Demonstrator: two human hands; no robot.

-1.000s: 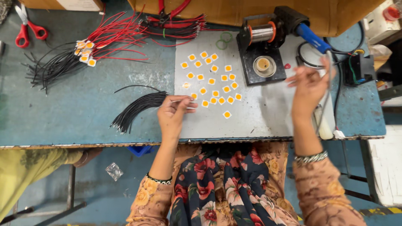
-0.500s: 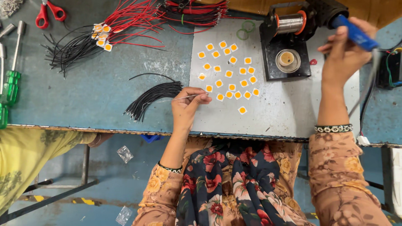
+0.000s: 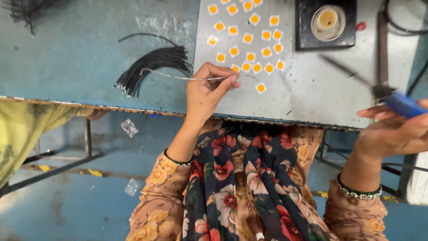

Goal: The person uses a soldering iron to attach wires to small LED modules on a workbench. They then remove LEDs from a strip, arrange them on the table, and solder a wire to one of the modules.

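Observation:
My left hand (image 3: 208, 89) pinches a thin silvery solder wire (image 3: 178, 76) that stretches left over the bundle of black wires (image 3: 151, 64) and curls right toward the small white squares with orange centres (image 3: 249, 40). My right hand (image 3: 394, 131) is at the right, over the table's near edge, and grips a soldering iron with a blue handle (image 3: 403, 105); its dark tip (image 3: 343, 69) points up-left over the grey metal plate (image 3: 312, 93).
A black stand holding a round brass-coloured pad (image 3: 327, 20) sits at the back of the plate. Black cables (image 3: 412, 27) run along the right. Another person's yellow sleeve (image 3: 26, 129) shows at the left below the blue table (image 3: 89, 53).
The view dropped and moved closer. My right hand came down from near the stand to the table's right edge with the iron. My left hand now holds the solder wire out over the black bundle.

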